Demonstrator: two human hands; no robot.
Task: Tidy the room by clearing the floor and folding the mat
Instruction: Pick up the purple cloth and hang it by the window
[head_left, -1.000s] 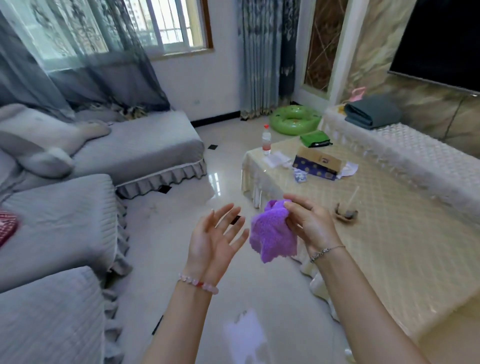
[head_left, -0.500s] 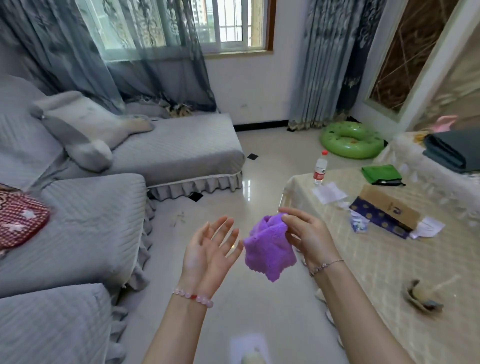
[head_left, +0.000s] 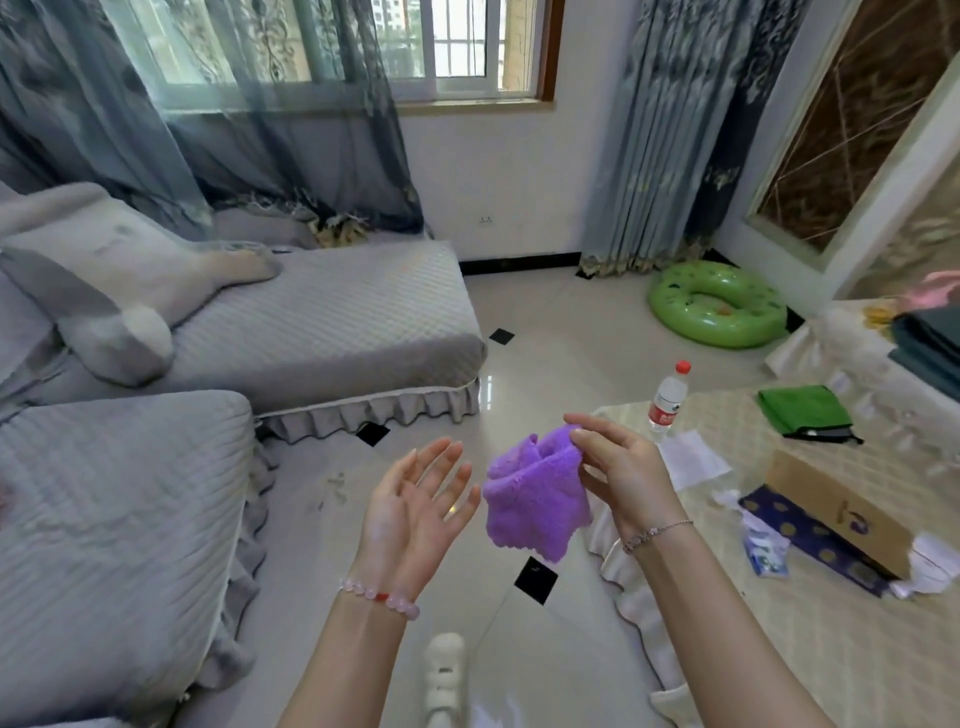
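Observation:
My right hand (head_left: 621, 467) pinches a fluffy purple cloth (head_left: 535, 493) at its top edge, and the cloth hangs bunched below my fingers, above the tiled floor (head_left: 550, 358). My left hand (head_left: 415, 504) is held up just left of the cloth, palm turned toward it, fingers spread, touching nothing. A green inflatable ring (head_left: 714, 304) lies on the floor by the far curtain. Small bits of debris (head_left: 332, 486) lie on the floor near the sofa skirt.
Grey quilted sofa sections (head_left: 332, 332) line the left, with a plush toy (head_left: 114, 291) on one. At right, a cream-covered table (head_left: 831, 649) holds a water bottle (head_left: 667, 400), a green cloth (head_left: 802, 410), papers and a cardboard box (head_left: 841, 512). A white slipper (head_left: 444, 670) shows below.
The view has swung left toward the sofas and window, so the table slid to the right. Both hands keep the same pose, the purple cloth still pinched in the right.

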